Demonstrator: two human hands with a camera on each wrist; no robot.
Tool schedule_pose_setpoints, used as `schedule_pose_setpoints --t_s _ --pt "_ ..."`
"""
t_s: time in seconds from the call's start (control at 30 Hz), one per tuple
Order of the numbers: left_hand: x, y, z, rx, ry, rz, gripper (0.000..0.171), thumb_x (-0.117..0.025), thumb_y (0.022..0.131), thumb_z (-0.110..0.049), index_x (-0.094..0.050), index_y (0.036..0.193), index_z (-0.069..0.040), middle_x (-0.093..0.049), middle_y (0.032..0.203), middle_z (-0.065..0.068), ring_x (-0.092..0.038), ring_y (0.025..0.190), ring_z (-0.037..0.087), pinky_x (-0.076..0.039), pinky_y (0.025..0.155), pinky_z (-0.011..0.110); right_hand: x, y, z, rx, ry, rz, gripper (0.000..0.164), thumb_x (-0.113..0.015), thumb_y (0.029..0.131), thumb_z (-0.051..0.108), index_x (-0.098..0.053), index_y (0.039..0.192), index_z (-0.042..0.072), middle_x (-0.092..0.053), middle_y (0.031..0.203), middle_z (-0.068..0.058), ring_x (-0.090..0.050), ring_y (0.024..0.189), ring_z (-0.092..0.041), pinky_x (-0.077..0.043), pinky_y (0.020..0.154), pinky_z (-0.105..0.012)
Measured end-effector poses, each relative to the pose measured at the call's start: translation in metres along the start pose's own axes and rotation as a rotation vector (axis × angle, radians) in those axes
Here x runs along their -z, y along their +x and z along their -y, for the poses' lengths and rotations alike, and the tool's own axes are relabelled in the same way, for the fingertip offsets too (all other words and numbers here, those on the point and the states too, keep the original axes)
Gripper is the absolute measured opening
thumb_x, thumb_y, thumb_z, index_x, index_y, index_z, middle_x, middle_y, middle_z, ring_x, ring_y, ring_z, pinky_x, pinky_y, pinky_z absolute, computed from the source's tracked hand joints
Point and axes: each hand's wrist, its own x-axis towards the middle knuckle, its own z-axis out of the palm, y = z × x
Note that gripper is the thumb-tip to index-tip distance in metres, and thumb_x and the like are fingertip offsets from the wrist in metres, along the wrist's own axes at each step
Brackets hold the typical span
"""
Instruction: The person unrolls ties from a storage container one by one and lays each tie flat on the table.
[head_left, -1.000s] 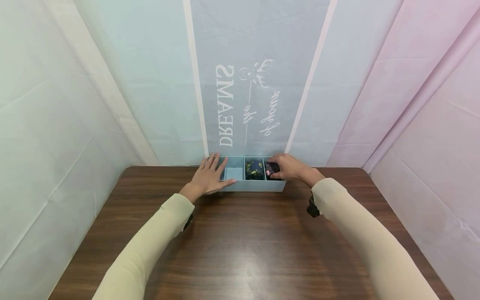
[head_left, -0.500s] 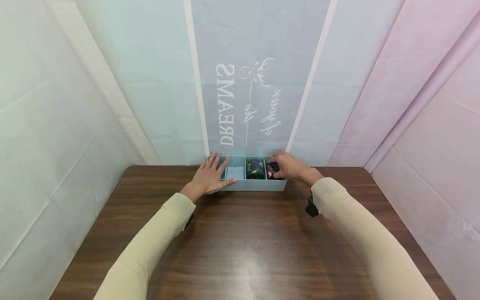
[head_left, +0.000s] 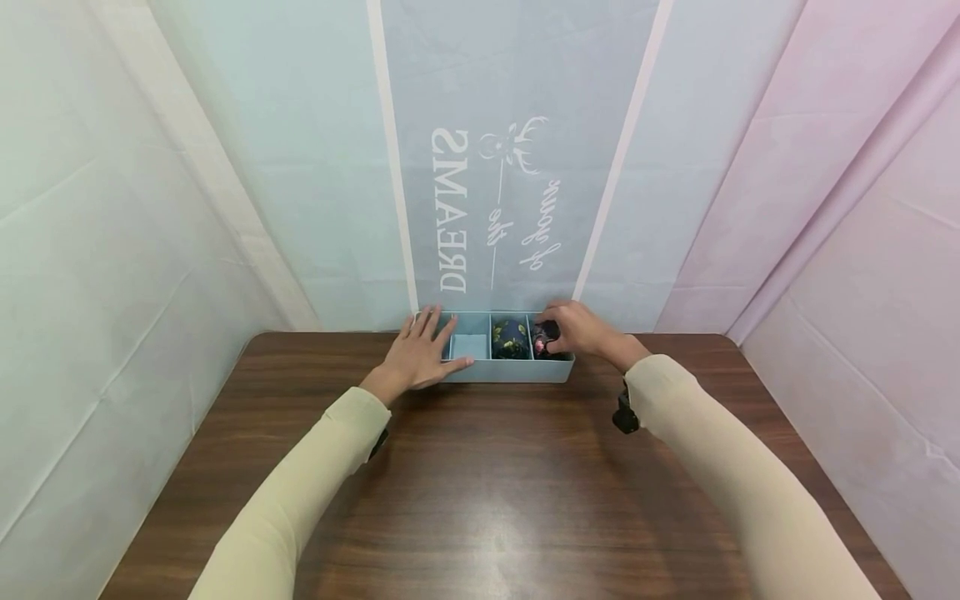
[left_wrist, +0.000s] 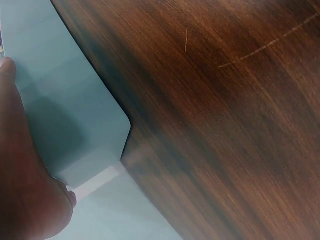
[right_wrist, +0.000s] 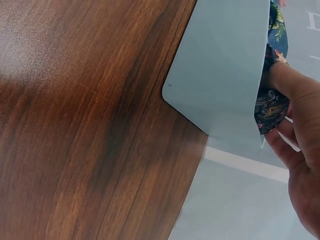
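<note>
A long light-blue divided box (head_left: 502,372) stands at the table's back edge. My left hand (head_left: 417,354) spreads over its left end, fingers across the compartments and thumb along the front rim. In the left wrist view the thumb (left_wrist: 10,100) lies against the box's wall. A rolled navy cloth with yellow flowers (head_left: 511,340) fills a compartment right of the middle. In the rightmost compartment sits a dark floral cloth bundle (head_left: 543,335), pinched between the thumb and fingers of my right hand (head_left: 581,329). The right wrist view shows this dark floral bundle (right_wrist: 272,110) bulging above the rim.
The box stands on a brown wood-grain table (head_left: 480,475). Right behind it hangs a pale blue-grey printed curtain (head_left: 517,167). White cloth walls (head_left: 97,333) flank the table on both sides. One box compartment (head_left: 470,346) left of the navy cloth shows its bare floor.
My right hand's fingers shift slightly on the dark floral bundle, and a little more of it shows. The left hand and the box stay in place.
</note>
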Motion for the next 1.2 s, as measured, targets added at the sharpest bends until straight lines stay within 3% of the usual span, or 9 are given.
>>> schedule_pose_setpoints --t_s 0.83,1.2 --pt "-0.005 0.003 0.004 -0.003 -0.042 -0.006 0.098 -0.032 0.099 -0.084 -0.011 0.173 -0.023 0.002 0.178 0.014 0.004 0.165 0.034 -0.001 0.132 0.057 0.016 -0.002 0.005 0.038 0.01 -0.068 0.047 -0.09 0.08 0.009 -0.074 0.121 -0.007 -0.071 0.117 -0.022 -0.07 0.106 -0.035 -0.061 0.09 -0.049" --pt "0.003 -0.004 0.0 -0.015 -0.029 -0.032 0.096 -0.036 0.1 -0.08 -0.016 0.172 -0.019 -0.005 0.178 0.016 -0.004 0.165 0.036 -0.007 0.132 0.058 0.031 -0.005 0.008 0.031 -0.001 -0.104 0.047 -0.09 0.08 0.009 -0.074 0.121 -0.006 -0.071 0.118 -0.022 -0.07 0.109 -0.037 -0.059 0.094 -0.051"
